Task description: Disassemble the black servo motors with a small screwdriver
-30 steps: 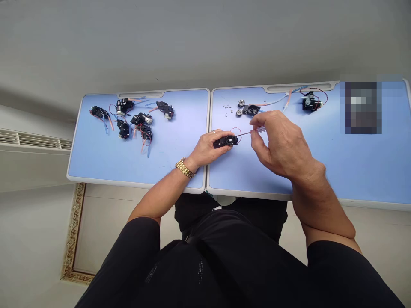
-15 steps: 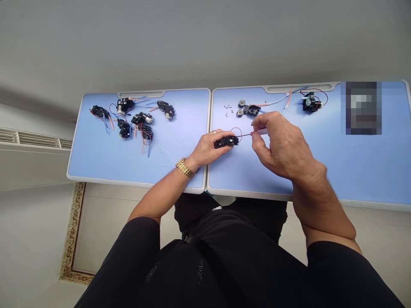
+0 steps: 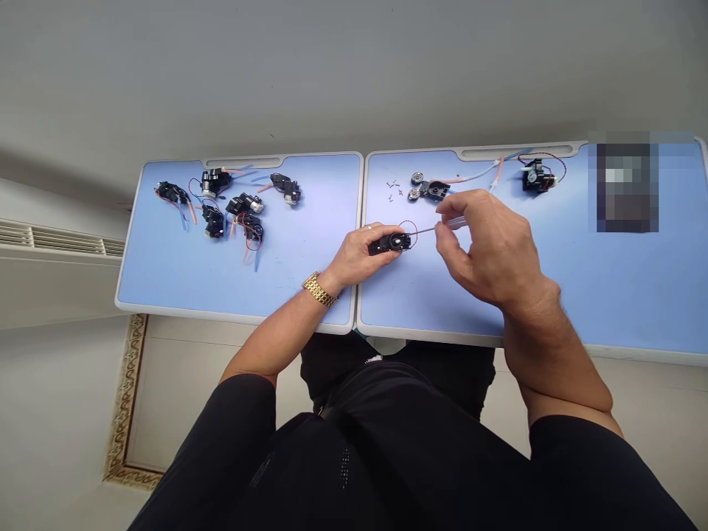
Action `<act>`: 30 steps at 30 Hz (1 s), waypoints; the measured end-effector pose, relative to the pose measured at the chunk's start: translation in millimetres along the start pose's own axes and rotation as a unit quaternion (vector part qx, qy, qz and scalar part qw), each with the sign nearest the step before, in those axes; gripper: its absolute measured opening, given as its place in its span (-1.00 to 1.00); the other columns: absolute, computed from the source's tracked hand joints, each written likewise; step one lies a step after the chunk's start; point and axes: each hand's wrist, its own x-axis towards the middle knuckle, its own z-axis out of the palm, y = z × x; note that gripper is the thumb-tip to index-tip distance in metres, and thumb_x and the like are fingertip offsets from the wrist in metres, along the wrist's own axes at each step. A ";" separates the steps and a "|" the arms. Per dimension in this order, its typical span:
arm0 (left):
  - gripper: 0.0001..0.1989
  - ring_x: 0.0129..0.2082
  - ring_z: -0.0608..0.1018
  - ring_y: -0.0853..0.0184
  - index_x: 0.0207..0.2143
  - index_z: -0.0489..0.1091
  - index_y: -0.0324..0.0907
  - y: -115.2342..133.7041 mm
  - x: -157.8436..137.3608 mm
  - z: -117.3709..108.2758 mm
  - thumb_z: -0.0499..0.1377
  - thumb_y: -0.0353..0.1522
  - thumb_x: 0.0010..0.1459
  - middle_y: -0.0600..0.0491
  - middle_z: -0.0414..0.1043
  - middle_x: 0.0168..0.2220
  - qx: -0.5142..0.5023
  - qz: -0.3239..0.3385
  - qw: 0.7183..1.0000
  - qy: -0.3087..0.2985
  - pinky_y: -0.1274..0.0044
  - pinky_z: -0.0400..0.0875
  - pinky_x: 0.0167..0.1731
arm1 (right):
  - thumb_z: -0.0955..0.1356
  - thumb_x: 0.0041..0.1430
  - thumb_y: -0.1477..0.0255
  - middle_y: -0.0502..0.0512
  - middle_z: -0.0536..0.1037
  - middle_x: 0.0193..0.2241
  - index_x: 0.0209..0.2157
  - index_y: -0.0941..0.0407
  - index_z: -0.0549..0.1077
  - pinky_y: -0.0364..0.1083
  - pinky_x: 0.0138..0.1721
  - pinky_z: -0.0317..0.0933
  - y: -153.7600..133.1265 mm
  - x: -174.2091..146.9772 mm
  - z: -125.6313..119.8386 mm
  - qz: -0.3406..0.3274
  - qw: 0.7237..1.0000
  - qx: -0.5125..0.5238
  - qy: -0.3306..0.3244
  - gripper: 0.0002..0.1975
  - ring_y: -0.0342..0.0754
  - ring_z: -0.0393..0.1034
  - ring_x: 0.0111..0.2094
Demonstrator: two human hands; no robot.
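Note:
My left hand (image 3: 358,254) is closed around a small black pump housing (image 3: 396,242), thumb below and fingers above, over the right-hand blue table. A thin red wire loop rises behind the housing. My right hand (image 3: 495,247) pinches the clear handle of a screwdriver (image 3: 425,230). Its metal shaft points left, and the tip meets the right end of the housing near a round part. Just beyond my hands lies an opened black part with two metallic rollers (image 3: 416,186) and pink and blue tubes. Several small screws (image 3: 394,188) lie left of it.
On the left table (image 3: 182,280) lie several black pump assemblies (image 3: 243,205) with wires and tubes. Another assembly (image 3: 536,177) sits at the back right. A blurred dark object (image 3: 627,188) stands at the far right. A seam (image 3: 358,243) divides the two tables.
My right hand and the screwdriver handle have shifted slightly, and the shaft now slants a little more. My left hand and the pump housing stay in place.

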 end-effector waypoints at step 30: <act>-0.64 0.32 0.62 0.10 0.28 0.51 -0.06 -10.1 1.8 9.9 0.29 -0.26 0.49 -0.16 0.57 0.31 0.081 0.134 0.988 0.002 0.13 0.56 0.36 | 0.33 0.42 0.51 0.09 0.65 -0.18 -0.01 -0.01 0.50 0.08 -0.17 0.46 22.3 -0.7 25.8 0.050 0.993 0.087 0.056 -0.80 0.05 0.58 -0.25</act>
